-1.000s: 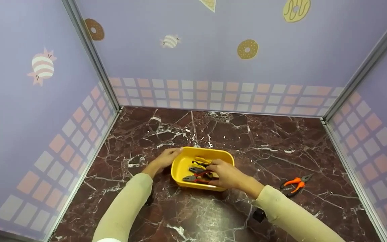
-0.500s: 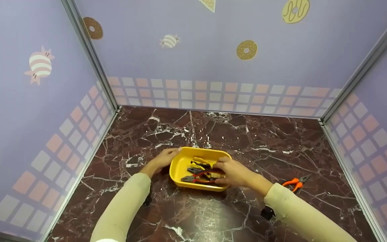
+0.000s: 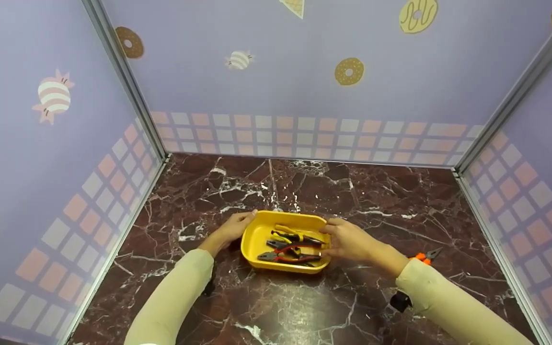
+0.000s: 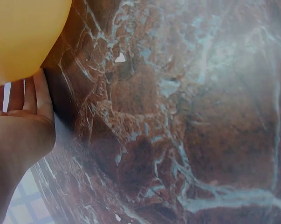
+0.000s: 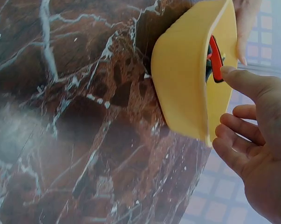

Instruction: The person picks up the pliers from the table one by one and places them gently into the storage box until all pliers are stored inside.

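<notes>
A yellow plastic box (image 3: 257,238) stands on the dark marbled tabletop with several pliers lying in it. Nearest the front wall lie pliers with red-and-black handles (image 3: 283,257); yellow-and-black pliers (image 3: 295,236) lie behind them. My left hand (image 3: 232,227) rests against the box's left end, its fairly straight fingers (image 4: 30,95) along the outside. At the opposite end my right hand (image 3: 352,240) is spread, fingertips right at the rim and nothing gripped. In the right wrist view its thumb (image 5: 245,83) reaches close to a red handle (image 5: 216,60).
Orange-handled pliers (image 3: 422,259) lie on the tabletop to the right, partly hidden behind my right forearm. Patterned lilac walls (image 3: 276,91) close in the back and both sides. A black wrist device (image 3: 400,301) sits under the right sleeve.
My right hand has let go of the red-handled pliers, leaving them in the box, and drawn right to the box's end. The left hand has stayed at the left end.
</notes>
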### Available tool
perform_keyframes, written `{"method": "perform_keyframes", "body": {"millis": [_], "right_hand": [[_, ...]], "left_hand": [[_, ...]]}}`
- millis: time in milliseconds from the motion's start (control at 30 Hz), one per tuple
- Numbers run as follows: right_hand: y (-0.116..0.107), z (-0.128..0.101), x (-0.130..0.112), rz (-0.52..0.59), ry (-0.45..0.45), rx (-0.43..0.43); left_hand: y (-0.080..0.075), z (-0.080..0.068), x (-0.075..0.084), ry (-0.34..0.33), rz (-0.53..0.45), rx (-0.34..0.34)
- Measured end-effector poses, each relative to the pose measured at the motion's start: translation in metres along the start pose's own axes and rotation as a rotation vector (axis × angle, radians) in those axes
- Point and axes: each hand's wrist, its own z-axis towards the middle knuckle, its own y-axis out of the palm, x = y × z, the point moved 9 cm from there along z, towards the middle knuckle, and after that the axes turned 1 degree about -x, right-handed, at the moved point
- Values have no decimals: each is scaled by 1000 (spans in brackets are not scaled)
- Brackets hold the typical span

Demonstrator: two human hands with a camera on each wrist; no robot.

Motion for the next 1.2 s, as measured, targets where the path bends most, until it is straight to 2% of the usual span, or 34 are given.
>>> {"method": "perform_keyframes", "body": {"millis": [267,400,567,833,1033,1200], "right_hand": [[-13,-6,12,36,25,-13],[-18,-12,17,37,35,-25],[-26,-24,24,9,47,-6],[-36,-44,44,-14,105,-8],[-43,-58,56,-16,149,-24],[-48,-68,63,-24,170,-24]], "left_hand": [[-10,-4,11,115,115,126],[-12,-6,12,127,150,155],[-9,-9,15,82,168,101],[-4,-13,12,1,20,-45],[-1,-11,0,-60,-75,-86],[1,-11,-3,-100,-136,-108]]}}
